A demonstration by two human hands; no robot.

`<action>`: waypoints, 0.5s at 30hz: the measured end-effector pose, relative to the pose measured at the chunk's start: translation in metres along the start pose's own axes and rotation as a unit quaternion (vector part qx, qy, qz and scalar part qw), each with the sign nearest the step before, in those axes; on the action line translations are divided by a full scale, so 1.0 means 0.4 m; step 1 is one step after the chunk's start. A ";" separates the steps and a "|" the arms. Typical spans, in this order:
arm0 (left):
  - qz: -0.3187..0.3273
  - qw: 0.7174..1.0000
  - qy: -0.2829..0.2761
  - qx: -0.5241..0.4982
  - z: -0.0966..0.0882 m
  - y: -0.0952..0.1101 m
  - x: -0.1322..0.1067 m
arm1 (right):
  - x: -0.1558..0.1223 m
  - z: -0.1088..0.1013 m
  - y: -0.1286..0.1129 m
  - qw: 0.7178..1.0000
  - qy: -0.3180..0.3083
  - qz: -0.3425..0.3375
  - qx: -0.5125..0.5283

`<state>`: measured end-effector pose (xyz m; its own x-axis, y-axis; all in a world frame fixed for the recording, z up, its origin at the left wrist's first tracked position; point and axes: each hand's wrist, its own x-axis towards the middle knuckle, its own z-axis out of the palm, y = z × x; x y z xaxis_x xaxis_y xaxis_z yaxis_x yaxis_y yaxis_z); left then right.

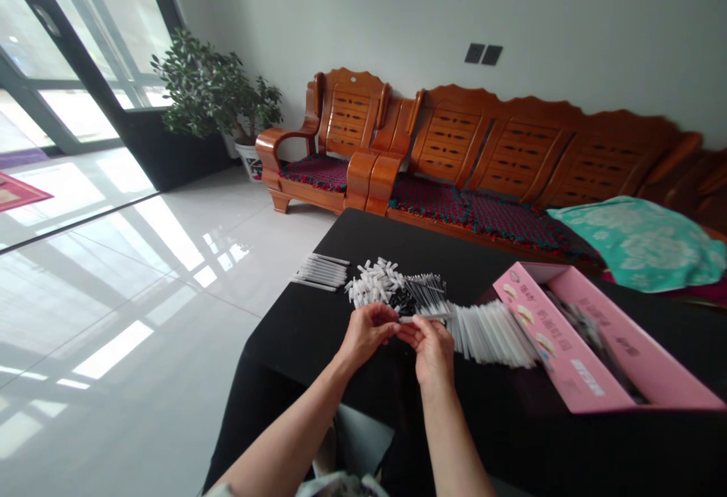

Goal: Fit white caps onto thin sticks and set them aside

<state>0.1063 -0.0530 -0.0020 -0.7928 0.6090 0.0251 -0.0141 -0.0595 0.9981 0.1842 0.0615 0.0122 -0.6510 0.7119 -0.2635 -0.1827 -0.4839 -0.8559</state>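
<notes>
Over the near edge of a black table (318,323), my left hand (366,330) and my right hand (432,345) meet, both with fingers pinched. My right hand grips a thin white pen tube (432,317) that points right. My left hand pinches a small part at the tube's left end; I cannot make out what it is. Just beyond my hands lie a heap of small white caps (372,285), a clump of small black parts (402,301) and a bunch of thin refills (425,286). A long row of white tubes (491,330) fans out to the right.
An open pink box (573,372) lies on the table at right. A small stack of finished white pens (321,271) sits at the table's far left. Behind stand a wooden sofa (511,156), an armchair (329,141), a potted plant (213,92) and a glossy tiled floor (113,292).
</notes>
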 end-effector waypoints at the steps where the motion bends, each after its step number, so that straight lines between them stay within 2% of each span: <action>1: 0.020 0.999 0.013 0.046 -0.015 0.001 0.007 | 0.000 -0.003 -0.003 1.000 0.005 -0.003 0.006; 3: 0.063 0.979 0.075 0.179 -0.057 0.002 0.030 | 0.001 -0.012 -0.010 1.000 0.014 -0.007 0.010; 5: 0.078 0.933 0.153 0.316 -0.106 -0.001 0.063 | 0.003 -0.024 -0.015 1.000 0.015 -0.009 0.006; 7: 0.063 0.886 0.184 0.421 -0.150 -0.007 0.096 | 0.005 -0.034 -0.015 1.000 0.010 -0.009 0.002; 10: 0.037 0.841 0.147 0.520 -0.187 -0.016 0.135 | 0.007 -0.041 -0.010 1.000 -0.005 -0.005 -0.004; 13: 0.021 0.820 0.095 0.565 -0.192 -0.018 0.153 | 0.004 -0.038 -0.006 1.000 -0.019 -0.006 -0.005; 15: 0.007 0.814 0.087 0.574 -0.188 -0.017 0.155 | 0.003 -0.035 -0.005 1.000 -0.026 -0.003 -0.005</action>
<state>0.0115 -0.0742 -0.0114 -0.8633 0.4882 0.1283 0.4961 0.7736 0.3943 0.1942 0.0704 0.0075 -0.6879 0.6866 -0.2353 -0.1788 -0.4745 -0.8619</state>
